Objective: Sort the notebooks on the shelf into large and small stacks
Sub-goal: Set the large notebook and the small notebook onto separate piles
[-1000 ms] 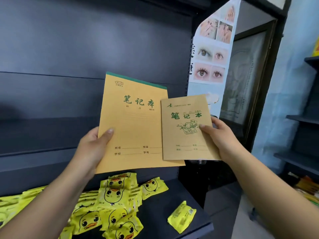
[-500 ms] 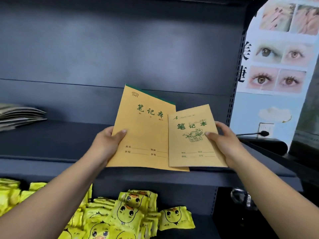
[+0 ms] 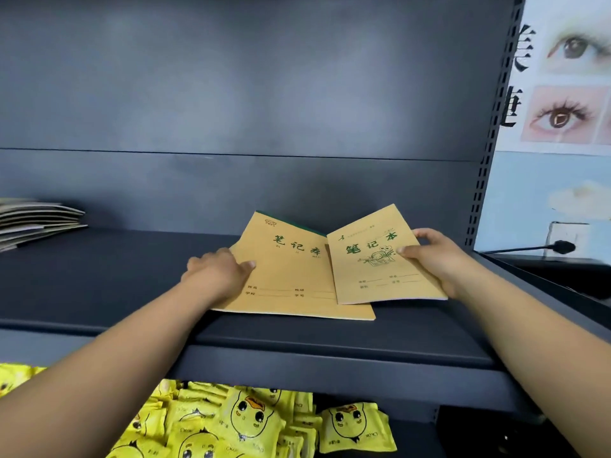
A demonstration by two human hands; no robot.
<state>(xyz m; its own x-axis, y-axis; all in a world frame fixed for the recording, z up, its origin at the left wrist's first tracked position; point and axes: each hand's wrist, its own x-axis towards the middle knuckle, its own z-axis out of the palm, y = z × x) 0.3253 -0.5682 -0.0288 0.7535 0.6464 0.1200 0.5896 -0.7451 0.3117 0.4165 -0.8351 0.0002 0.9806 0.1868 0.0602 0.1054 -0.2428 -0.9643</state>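
The large notebook (image 3: 294, 276) is gripped by the left hand (image 3: 215, 272); the small notebook (image 3: 380, 262) is pinched by the right hand (image 3: 436, 256).

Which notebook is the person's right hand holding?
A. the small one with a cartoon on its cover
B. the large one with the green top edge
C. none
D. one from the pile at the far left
A: the right hand grips the small notebook, thumb on its cover, while the left hand holds the large notebook.

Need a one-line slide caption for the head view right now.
Left hand lowers a large tan paper notebook onto the dark grey metal shelf while right hand holds a small tan notebook.
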